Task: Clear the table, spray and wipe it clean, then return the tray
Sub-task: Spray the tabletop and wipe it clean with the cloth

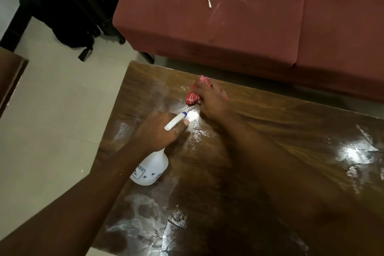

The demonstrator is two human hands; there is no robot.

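Two hands are at work over the far-left part of the table [270,131]. The left hand [158,131] is clamped round the neck of the spray bottle [151,166]. The bottle is tilted, its base over the table's left edge, and I cannot tell whether it touches. Its long axis runs toward the far right, and the nozzle [180,118] is aimed at a bright wet spot [192,116]. Just beyond that spot the right hand [209,100] presses a bunched red-and-white cloth [192,97] onto the wood. The fingers are bent over the cloth and gripping it, though the picture is a bit blurred, and cloth pokes out at the fingertips and on the hand's left side. So the cloth lies straight ahead of the nozzle and under the right hand — no reach needed. The table is dark glossy wood, streaked with whitish smears, with wet glare at the right [357,151] and near the front edge [145,214]. No tray is in view. My read is mid-wipe — the near and right areas look undone.
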